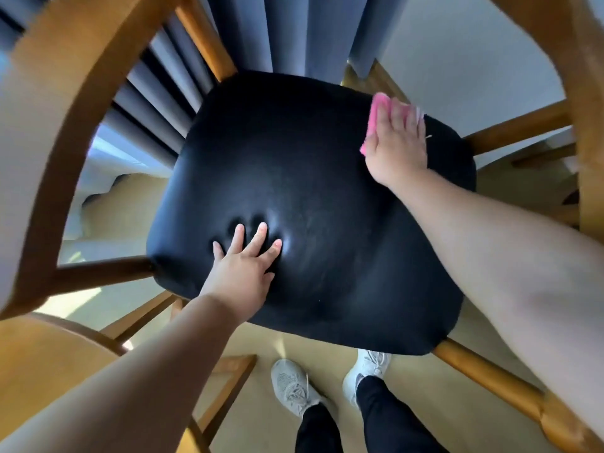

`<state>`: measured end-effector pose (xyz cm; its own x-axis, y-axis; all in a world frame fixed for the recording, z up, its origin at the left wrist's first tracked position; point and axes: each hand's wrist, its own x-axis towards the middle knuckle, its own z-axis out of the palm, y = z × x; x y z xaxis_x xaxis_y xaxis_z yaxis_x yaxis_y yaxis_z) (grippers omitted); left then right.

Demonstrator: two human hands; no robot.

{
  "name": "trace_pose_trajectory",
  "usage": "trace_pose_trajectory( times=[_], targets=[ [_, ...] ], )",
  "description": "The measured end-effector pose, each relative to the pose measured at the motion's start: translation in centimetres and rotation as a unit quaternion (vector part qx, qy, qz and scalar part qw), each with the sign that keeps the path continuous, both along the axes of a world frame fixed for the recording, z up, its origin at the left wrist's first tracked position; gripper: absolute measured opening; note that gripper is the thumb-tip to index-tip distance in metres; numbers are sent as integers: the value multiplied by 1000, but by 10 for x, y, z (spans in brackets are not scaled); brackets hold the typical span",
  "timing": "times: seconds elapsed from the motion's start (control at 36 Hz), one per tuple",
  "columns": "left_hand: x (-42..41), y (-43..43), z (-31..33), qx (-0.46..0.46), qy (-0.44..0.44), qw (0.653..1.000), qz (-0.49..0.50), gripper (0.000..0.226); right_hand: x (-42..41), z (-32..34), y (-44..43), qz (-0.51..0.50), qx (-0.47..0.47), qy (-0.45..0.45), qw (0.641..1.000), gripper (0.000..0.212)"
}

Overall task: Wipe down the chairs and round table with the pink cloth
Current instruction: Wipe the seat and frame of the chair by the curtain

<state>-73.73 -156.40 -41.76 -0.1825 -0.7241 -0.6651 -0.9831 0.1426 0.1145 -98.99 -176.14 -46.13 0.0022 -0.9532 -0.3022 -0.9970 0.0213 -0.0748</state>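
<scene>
A wooden chair with a black padded seat (313,178) fills the middle of the head view. My right hand (397,142) lies flat on the pink cloth (376,116) at the seat's far right corner, fingers straight, pressing the cloth onto the cushion. Most of the cloth is hidden under that hand. My left hand (245,263) rests on the near left part of the seat with fingers spread, the fingertips denting the padding.
The chair's curved wooden armrests (62,125) arc around both sides. Blue-grey curtains (277,31) hang behind the seat. A round wooden table edge (42,364) sits at lower left. My two feet in grey sneakers (294,387) stand on the pale floor below the seat.
</scene>
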Motion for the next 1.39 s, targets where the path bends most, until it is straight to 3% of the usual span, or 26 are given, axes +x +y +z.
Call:
trace_pose_trajectory(
  times=[0.17,0.39,0.67,0.81,0.97,1.17,1.39],
  targets=[
    [-7,4,0,22,-19,1000,-6,57,-11,8,-37,-16,4,-25,1000,50],
    [-8,-2,3,46,-38,998,-32,57,-14,2,0,-22,-36,-41,998,63],
    [-7,-5,2,42,-33,998,-44,59,13,5,154,-79,10,15,997,62],
    [-6,-4,0,24,-40,997,-55,58,44,5,252,-90,26,-31,995,64],
    [-2,-6,3,16,-32,998,-51,58,54,5,323,-34,17,-46,998,61],
    [-20,4,13,-59,-42,995,-65,58,44,7,323,-25,21,-46,998,59],
    [-34,-6,7,45,-30,996,-70,64,37,8,260,-102,41,-14,994,65]
  ],
)
